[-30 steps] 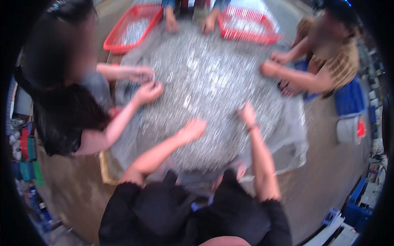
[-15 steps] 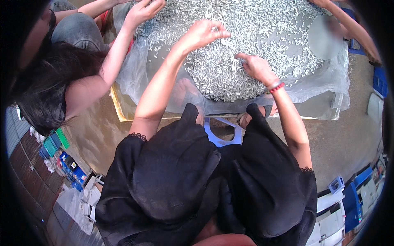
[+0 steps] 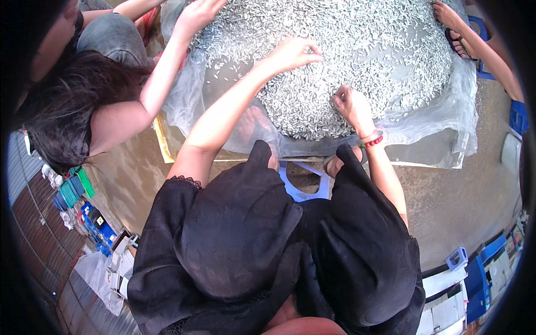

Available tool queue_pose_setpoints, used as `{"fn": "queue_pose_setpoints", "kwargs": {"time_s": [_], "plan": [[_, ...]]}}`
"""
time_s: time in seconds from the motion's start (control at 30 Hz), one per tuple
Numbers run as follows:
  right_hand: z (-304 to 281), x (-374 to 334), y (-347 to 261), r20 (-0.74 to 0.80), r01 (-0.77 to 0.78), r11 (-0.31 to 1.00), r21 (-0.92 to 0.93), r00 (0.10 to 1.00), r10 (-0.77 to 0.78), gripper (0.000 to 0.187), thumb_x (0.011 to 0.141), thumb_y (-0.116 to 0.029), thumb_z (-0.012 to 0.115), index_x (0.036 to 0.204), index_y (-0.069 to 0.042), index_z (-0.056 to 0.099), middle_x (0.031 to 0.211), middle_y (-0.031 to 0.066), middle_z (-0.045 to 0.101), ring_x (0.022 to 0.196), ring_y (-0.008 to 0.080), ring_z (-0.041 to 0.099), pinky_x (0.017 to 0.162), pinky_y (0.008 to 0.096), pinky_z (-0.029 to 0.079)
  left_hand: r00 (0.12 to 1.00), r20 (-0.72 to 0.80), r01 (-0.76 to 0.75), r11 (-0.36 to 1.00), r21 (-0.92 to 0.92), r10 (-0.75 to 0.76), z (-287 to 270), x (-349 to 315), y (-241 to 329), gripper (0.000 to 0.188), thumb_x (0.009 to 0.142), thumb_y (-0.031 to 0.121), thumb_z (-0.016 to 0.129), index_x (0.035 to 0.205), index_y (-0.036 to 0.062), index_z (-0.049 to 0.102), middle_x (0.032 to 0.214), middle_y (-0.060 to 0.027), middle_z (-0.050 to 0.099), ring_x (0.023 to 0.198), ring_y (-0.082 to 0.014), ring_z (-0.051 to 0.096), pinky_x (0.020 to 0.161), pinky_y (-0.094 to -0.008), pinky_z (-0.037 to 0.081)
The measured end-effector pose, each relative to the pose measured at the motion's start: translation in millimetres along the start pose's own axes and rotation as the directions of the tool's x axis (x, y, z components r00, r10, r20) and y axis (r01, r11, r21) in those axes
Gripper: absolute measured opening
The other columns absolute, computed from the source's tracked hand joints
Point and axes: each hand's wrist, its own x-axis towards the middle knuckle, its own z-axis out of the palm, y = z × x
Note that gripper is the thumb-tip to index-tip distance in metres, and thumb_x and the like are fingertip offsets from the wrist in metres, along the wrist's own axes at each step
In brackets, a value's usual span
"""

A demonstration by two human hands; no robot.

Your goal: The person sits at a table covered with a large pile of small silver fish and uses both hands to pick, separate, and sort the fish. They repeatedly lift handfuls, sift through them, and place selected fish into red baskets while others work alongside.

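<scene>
A wide layer of small, slender silvery pieces (image 3: 304, 111), perhaps tiny fish, is spread in front of me. They lie on a translucent, mesh-like sheet (image 3: 432, 123). My left hand (image 3: 293, 54) is over the middle of the layer, thumb and fingertips brought together in a pinch. Nearer to me and farther right is my right hand (image 3: 353, 109), wearing a red band at the wrist, its fingers curled down toward the pieces. Anything between the fingertips of either hand is too small to make out.
At the left a person leans in, one hand (image 3: 198, 14) over the sheet. Another person's hand (image 3: 446, 15) touches the layer's far right edge. A pale blue plastic stool (image 3: 306, 194) shows between my knees. Boxes and blue containers (image 3: 477, 285) stand behind at the right.
My left hand has shifted slightly right and nearer. My right hand has come right and toward me, its pointing finger now curled in. The person's hand at far right has moved slightly nearer.
</scene>
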Motion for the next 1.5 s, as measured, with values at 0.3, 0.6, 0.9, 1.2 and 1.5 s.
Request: {"fn": "queue_pose_setpoints", "kwargs": {"time_s": [0.3,0.6,0.9,1.2,1.5], "plan": [[-59.5,-0.6,-11.6,-0.216,-0.132,0.987,-0.087,0.97,0.11,0.027,0.081,-0.031,0.063,0.073,-0.005,0.06,0.06,0.0155,0.059,0.06,0.0335,0.06,0.055,0.0399,0.045,0.999,0.011,-0.049,0.999,0.024,0.049,-10.4,-17.0,23.9,0.027,0.067,0.029,0.074,0.076,0.007,0.063,0.071,-0.0071,0.062,0.069,-0.0196,0.06,0.063,-0.0322,0.045],[-46.6,6.7,6.2,0.009,-0.187,0.803,0.567,0.975,0.221,0.043,0.083,-0.035,0.064,0.055,-0.012,0.042,0.052,-0.0076,0.038,0.05,0.0061,0.027,0.046,0.025,0.026,0.99,0.12,0.061,0.563,-0.824,0.069,-29.4,-32.0,1.7,0.021,0.081,0.022,0.064,0.091,0.0056,0.055,0.092,-0.0078,0.057,0.076,-0.0128,0.054,0.049,-0.0194,0.04],[-71.2,5.8,-26.0,0.173,-0.159,-0.247,0.956,0.984,0.034,0.018,0.082,-0.004,0.057,0.069,-0.01,0.048,0.06,-0.0005,0.045,0.05,0.0067,0.042,0.036,0.0158,0.022,0.981,0.181,0.118,0.524,-0.843,0.071,-49.0,-9.4,8.8,0.023,0.084,0.027,0.057,0.082,0.0047,0.052,0.071,-0.0014,0.046,0.058,-0.015,0.046,0.036,-0.0146,0.033],[-10.1,20.2,-32.8,0.086,0.014,0.999,0.035,0.996,-0.017,0.022,0.075,-0.028,0.068,0.085,-0.01,0.064,0.074,0.015,0.063,0.075,0.0313,0.062,0.066,0.0396,0.047,0.977,0.048,-0.183,0.695,0.696,0.209,18.6,-3.2,-20.8,0.025,0.073,0.025,0.066,0.087,0.0058,0.058,0.079,-0.0123,0.061,0.083,-0.0302,0.061,0.072,-0.0408,0.048],[-46.3,12.0,0.2,0.048,-0.181,0.85,0.495,0.982,0.181,0.024,0.076,-0.024,0.071,0.07,-0.005,0.058,0.06,-0.0039,0.05,0.058,0.005,0.042,0.052,0.0233,0.034,0.997,-0.066,0.056,0.953,0.297,-0.038,-40.8,-38.8,-21.3,0.03,0.064,0.034,0.075,0.078,0.009,0.065,0.067,-0.0113,0.06,0.07,-0.0264,0.06,0.065,-0.0389,0.044]]}}
